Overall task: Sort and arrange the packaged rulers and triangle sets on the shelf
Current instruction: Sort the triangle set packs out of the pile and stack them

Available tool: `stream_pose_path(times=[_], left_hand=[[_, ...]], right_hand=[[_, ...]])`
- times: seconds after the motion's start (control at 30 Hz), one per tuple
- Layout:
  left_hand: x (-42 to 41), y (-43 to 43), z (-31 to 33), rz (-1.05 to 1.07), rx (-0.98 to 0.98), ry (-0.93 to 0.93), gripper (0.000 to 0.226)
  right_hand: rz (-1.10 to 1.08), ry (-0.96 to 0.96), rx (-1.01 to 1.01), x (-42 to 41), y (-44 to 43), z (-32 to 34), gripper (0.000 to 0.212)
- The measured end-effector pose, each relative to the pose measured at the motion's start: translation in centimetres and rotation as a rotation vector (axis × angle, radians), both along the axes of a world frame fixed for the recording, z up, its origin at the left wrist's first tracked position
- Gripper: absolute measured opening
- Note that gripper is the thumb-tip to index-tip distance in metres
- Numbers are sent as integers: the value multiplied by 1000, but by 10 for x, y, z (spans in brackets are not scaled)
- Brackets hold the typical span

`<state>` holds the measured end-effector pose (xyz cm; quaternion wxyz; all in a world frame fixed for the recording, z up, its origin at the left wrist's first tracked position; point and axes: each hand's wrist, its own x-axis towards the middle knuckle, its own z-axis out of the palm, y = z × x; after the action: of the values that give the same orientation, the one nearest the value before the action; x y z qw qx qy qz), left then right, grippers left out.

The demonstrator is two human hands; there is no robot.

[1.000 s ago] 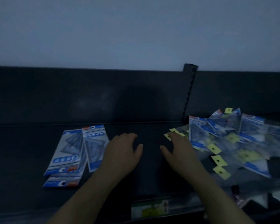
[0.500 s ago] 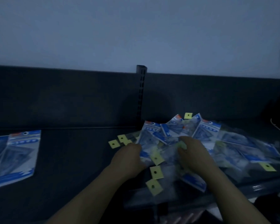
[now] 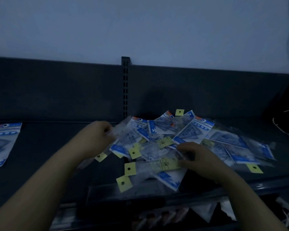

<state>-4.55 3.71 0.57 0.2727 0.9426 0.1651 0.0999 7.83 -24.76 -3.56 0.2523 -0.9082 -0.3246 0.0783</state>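
Note:
A loose pile of packaged triangle sets (image 3: 193,130) with blue headers and yellow hang tags covers the right half of the dark shelf (image 3: 48,147). My left hand (image 3: 97,137) is raised at the pile's left edge and grips a clear ruler package (image 3: 122,130), which is blurred by motion. My right hand (image 3: 200,157) lies on the front of the pile with its fingers curled round a clear packet with a yellow label (image 3: 167,164). Two sorted packages (image 3: 2,144) lie flat at the far left edge.
A slotted upright post (image 3: 125,87) divides the shelf's dark back panel. Thin white cables (image 3: 280,129) trail at the right end. Below the shelf's front lip, more packaged goods (image 3: 207,212) show dimly on a lower level.
The view has swung right, so the sorted packages slid to the far left. Both hands moved from the bare shelf into the pile; my left hand has lifted a clear package.

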Motion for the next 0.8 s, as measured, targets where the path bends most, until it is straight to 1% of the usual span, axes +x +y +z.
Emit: stream_pose_path(times=[0.1, 0.2, 0.23, 0.3, 0.37, 0.47, 0.5, 0.57, 0.63, 0.73, 0.8], left_hand=[[22, -28, -3, -120, -18, 31, 26], [49, -49, -24, -134, -62, 55, 31], [56, -54, -31, -131, -79, 59, 28], [64, -62, -40, -141, -31, 95, 19], [69, -66, -43, -151, 10, 138, 28], [68, -58, -39, -69, -113, 156, 41], [67, -53, -37, -33, -131, 141, 40], [63, -40, -30, 13, -113, 102, 31], [56, -30, -20, 59, -178, 47, 20], [44, -21, -9, 123, -311, -4, 18], [41, -26, -11, 140, -361, 20, 16]], right_hand=[[55, -20, -89, 2, -6, -1, 44], [42, -54, -133, 2, -7, -3, 43], [33, -52, -128, 2, -7, -3, 41], [14, -15, -104, 3, -8, -2, 35], [3, 28, -97, 5, -8, -2, 32], [-8, 50, -82, 7, -9, -4, 28], [-21, 50, -46, 8, -9, -4, 25], [-64, 28, 26, 9, -10, 0, 16], [-127, -42, 60, 11, -11, 7, 11], [-274, -100, 125, 21, -14, 15, 16], [-373, -83, 183, 27, -13, 14, 16]])
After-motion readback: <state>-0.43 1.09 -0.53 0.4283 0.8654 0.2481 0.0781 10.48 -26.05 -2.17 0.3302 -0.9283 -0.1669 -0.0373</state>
